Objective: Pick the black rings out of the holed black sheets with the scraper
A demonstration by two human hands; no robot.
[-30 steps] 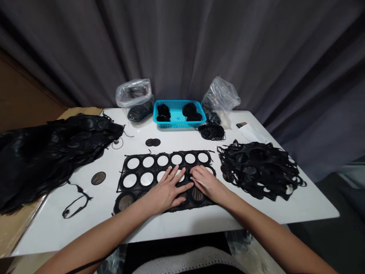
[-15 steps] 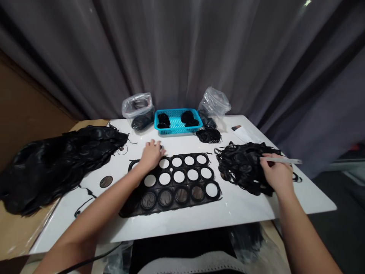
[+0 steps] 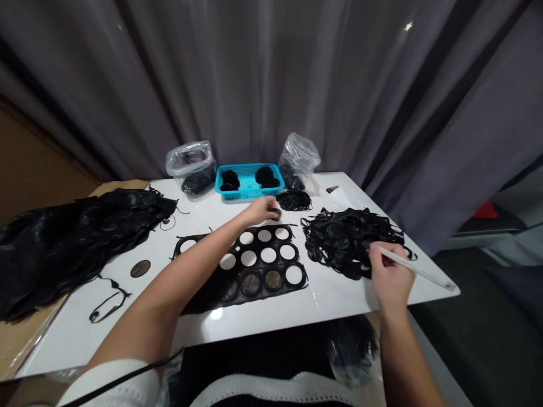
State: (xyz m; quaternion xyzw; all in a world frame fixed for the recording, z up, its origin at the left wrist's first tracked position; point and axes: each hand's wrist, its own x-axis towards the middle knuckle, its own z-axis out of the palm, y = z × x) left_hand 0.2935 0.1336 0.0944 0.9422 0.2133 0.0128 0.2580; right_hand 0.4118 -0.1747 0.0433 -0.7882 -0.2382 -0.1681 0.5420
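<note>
Black sheet (image 3: 261,288) on white table (image 3: 199,333), grey curtain (image 3: 254,85) behind.

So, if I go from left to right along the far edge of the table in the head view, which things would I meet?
Open clear plastic bag, blue basket, second clear plastic bag, white paper.

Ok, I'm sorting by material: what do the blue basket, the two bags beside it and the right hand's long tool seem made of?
Blue basket: probably plastic, slightly shiny, with a regular moulded-looking lattice.
Left bag and right bag: glossy plastic film, see-through and crinkled.
Long tool: pale and smooth; metal or plastic, I can't tell.
</note>
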